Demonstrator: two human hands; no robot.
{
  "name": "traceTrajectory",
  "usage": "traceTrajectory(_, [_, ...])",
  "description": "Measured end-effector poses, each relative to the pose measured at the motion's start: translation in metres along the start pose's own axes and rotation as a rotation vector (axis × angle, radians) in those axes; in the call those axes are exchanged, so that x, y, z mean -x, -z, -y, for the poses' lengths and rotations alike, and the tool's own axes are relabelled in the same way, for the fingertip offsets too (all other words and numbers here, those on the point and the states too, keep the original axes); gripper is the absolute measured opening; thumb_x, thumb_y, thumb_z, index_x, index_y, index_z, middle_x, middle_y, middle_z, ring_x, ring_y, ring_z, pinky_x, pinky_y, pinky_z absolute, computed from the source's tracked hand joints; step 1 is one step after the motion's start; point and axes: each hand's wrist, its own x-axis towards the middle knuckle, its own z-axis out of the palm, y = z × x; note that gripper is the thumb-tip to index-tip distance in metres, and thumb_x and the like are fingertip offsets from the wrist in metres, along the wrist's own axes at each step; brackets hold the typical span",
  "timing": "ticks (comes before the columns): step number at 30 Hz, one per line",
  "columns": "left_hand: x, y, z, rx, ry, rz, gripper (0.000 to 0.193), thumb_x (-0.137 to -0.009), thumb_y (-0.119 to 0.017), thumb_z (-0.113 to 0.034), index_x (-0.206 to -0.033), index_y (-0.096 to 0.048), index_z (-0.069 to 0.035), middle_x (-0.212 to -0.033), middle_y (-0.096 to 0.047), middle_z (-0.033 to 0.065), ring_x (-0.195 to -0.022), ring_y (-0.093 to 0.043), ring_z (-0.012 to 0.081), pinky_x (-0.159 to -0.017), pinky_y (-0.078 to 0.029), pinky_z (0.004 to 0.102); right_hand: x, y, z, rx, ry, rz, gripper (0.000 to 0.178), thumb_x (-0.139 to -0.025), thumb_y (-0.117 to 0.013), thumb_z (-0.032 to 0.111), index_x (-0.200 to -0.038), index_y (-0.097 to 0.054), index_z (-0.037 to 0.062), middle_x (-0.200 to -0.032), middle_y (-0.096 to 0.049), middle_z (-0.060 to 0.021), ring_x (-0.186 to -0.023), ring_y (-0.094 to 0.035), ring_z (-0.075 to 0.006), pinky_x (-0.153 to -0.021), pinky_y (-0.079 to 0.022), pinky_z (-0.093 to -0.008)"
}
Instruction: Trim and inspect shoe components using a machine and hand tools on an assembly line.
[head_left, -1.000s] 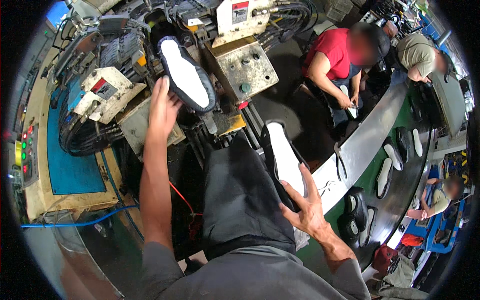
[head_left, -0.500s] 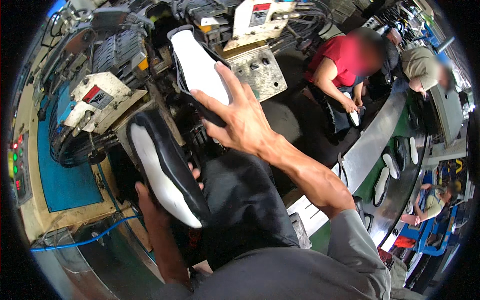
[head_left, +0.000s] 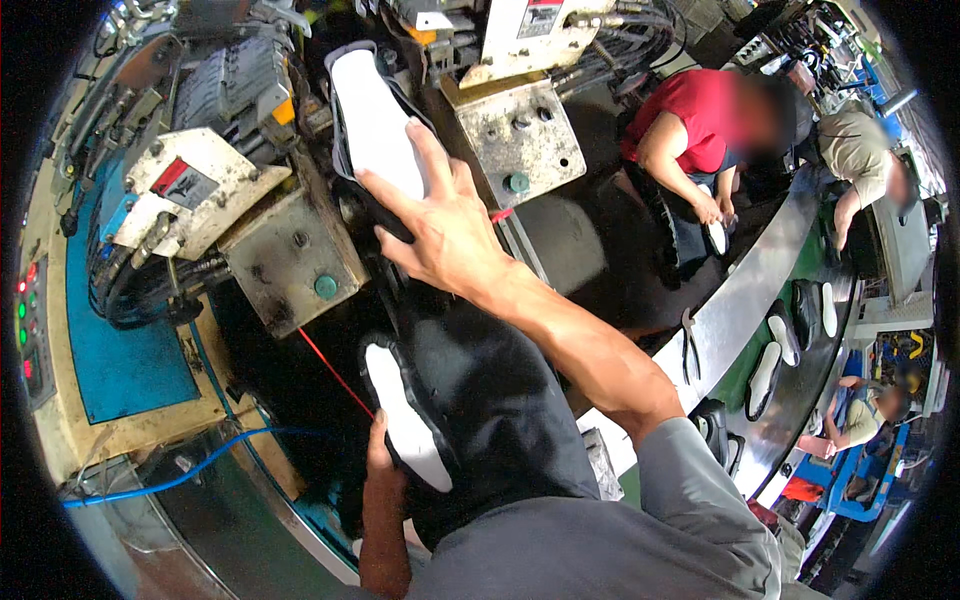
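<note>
A black shoe upper with a white sole face (head_left: 375, 115) points toe-up at the machine, its sole side toward me. My right hand (head_left: 445, 220) grips its lower end, with fingers spread over the white face and the thumb at the side. Low over my lap, a second black shoe upper with a white underside (head_left: 405, 420) lies tilted in my left hand (head_left: 380, 450). The left thumb shows along its edge; the other fingers are hidden beneath it.
Metal machine heads stand ahead, one with a stained plate and green button (head_left: 325, 287). A red cord (head_left: 335, 370) hangs below it. A blue hose (head_left: 190, 475) crosses at left. On the right, a conveyor (head_left: 740, 290) carries several shoes; a person in red (head_left: 680, 130) works beyond it.
My left hand has brought its shoe down and toward my lap, away from the left machine head, uncovering the plate and green button. My right hand stays on the other shoe.
</note>
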Motion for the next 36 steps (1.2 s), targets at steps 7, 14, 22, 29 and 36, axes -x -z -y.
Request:
traceTrajectory(7, [-0.022,-0.006,0.008,0.01,0.004,0.007,0.061,-0.109,-0.055,-0.053,-0.145,-0.06,-0.004,-0.123,-0.073,0.0118,-0.111,-0.071,0.0277,-0.1,-0.057,0.0433,-0.002,0.014,-0.008,0.224,0.286,-0.026,0.07,-0.086,-0.081,0.031,-0.15,-0.06,0.0123,-0.164,-0.046,-0.0217,-0.155,-0.037,-0.0486,-0.118,-0.045,-0.0643])
traceTrajectory(14, [-0.027,-0.011,0.012,0.006,-0.049,-0.101,0.056,-0.11,-0.056,-0.053,-0.133,-0.063,-0.004,-0.108,-0.074,0.0106,-0.098,-0.073,0.0274,-0.09,-0.059,0.0424,-0.017,0.013,-0.009,0.412,0.254,0.001,0.075,-0.087,-0.085,0.038,-0.154,-0.056,0.0184,-0.164,-0.044,-0.0202,-0.152,-0.039,-0.0511,-0.109,-0.058,-0.0562])
traceTrajectory(22, [-0.012,-0.053,-0.011,-0.156,-0.05,-0.188,0.061,-0.111,-0.055,-0.046,-0.156,-0.05,-0.006,-0.136,-0.067,0.0142,-0.121,-0.066,0.0287,-0.105,-0.054,0.045,-0.12,-0.003,-0.023,0.361,0.216,0.003,0.069,-0.093,-0.082,0.037,-0.155,-0.057,0.0202,-0.16,-0.049,-0.0231,-0.146,-0.046,-0.0566,-0.101,-0.063,-0.0617])
traceTrajectory(29, [-0.039,-0.055,-0.015,-0.188,-0.09,-0.077,0.063,-0.109,-0.057,-0.04,-0.163,-0.044,-0.01,-0.141,-0.064,0.0139,-0.124,-0.065,0.0288,-0.106,-0.054,0.0462,-0.155,-0.006,-0.033,0.288,0.255,-0.111,0.057,-0.092,-0.079,0.033,-0.145,-0.064,0.0193,-0.151,-0.054,-0.0266,-0.146,-0.043,-0.0621,-0.097,-0.064,-0.0607])
traceTrajectory(36, [-0.058,-0.029,-0.005,-0.049,-0.069,0.025,0.062,-0.109,-0.06,-0.051,-0.15,-0.055,-0.004,-0.125,-0.071,0.011,-0.114,-0.069,0.0287,-0.1,-0.056,0.0456,-0.169,0.009,-0.007,0.338,0.194,-0.03,0.062,-0.093,-0.081,0.034,-0.149,-0.063,0.015,-0.152,-0.055,-0.0278,-0.145,-0.046,-0.0626,-0.107,-0.06,-0.0617])
